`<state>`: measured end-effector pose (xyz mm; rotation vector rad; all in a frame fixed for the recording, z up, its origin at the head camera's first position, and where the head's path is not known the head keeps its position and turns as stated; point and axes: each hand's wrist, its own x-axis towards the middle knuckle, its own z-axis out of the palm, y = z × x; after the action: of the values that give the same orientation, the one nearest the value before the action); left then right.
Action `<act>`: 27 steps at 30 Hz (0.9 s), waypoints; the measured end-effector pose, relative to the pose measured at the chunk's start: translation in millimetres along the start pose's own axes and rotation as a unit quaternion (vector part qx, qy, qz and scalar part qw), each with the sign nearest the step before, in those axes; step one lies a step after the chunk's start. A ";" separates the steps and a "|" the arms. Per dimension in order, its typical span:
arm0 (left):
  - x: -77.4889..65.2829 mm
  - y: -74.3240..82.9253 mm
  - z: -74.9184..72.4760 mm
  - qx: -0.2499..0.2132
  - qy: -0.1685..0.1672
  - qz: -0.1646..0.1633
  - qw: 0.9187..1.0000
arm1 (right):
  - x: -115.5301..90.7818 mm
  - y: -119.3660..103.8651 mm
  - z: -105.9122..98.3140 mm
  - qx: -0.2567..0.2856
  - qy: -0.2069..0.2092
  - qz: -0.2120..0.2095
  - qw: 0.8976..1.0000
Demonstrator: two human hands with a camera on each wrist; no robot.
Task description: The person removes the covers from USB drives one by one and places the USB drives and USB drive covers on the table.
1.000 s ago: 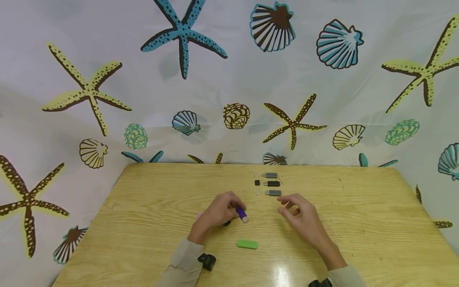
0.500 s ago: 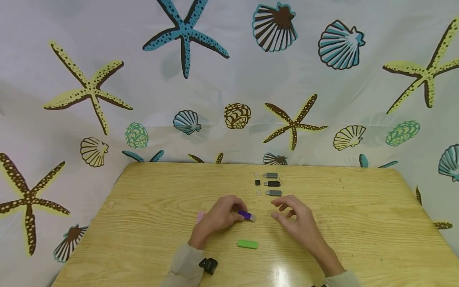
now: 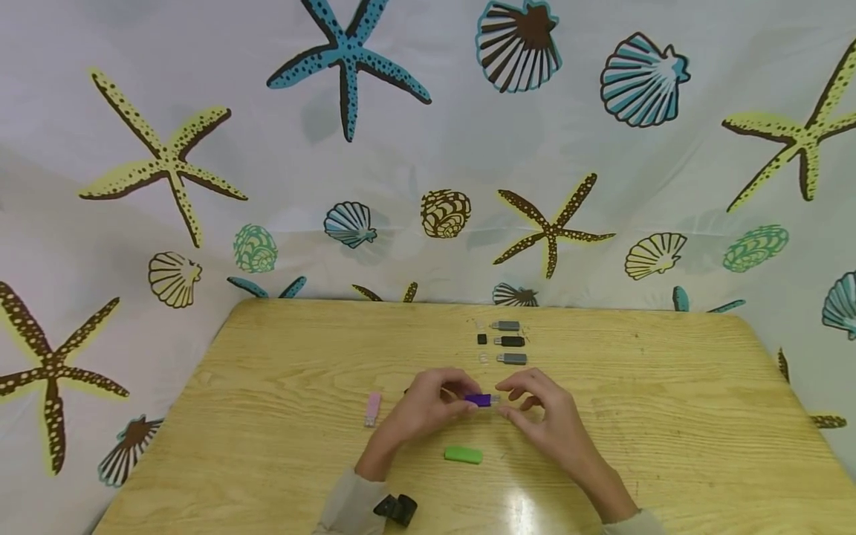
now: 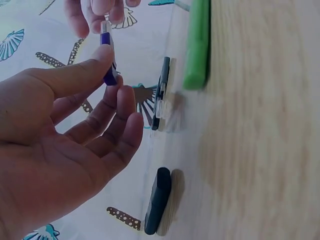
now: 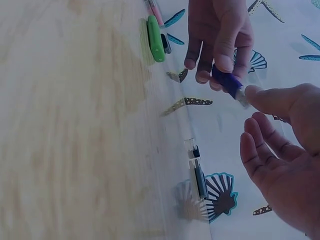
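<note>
A purple USB flash drive (image 3: 478,400) is pinched between the thumb and fingers of my left hand (image 3: 428,405), held above the table with its connector end pointing right. My right hand (image 3: 551,409) is beside that end, thumb and index finger spread to either side of it. In the right wrist view the connector end (image 5: 242,97) lies close to the right thumb; whether they touch is unclear. Below the hands lies a green USB flash drive (image 3: 463,455). A pink one (image 3: 372,410) lies left of the left hand. A dark object (image 4: 158,201) is partly hidden behind the left hand.
At the back of the wooden table (image 3: 301,349), a grey drive (image 3: 508,325), a black drive (image 3: 512,342) and another grey drive (image 3: 513,359) lie in a column. A small black cap (image 3: 482,339) and clear caps (image 3: 483,358) sit left of them. Patterned cloth (image 3: 401,163) hangs behind.
My left hand has moved right and turned the purple flash drive from pointing down-right to pointing right. My right hand has come left, close to its end. The pink drive is now uncovered.
</note>
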<state>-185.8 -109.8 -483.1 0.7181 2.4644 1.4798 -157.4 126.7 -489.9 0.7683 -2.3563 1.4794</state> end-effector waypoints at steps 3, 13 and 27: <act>-0.6 4.2 1.9 -0.037 -0.011 -0.001 0.999 | -0.2 -0.7 1.4 0.005 0.005 -0.008 1.000; -5.9 14.0 9.8 -0.083 -0.010 -0.001 0.997 | -0.7 -4.8 -1.7 0.081 0.003 0.005 0.997; -7.8 33.5 19.3 -0.060 0.068 0.008 0.996 | 0.2 -10.2 -4.4 0.131 0.027 0.042 0.990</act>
<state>-161.1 -85.5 -464.2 0.6366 2.4439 1.7199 -152.2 127.1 -480.2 0.6825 -2.2061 1.8467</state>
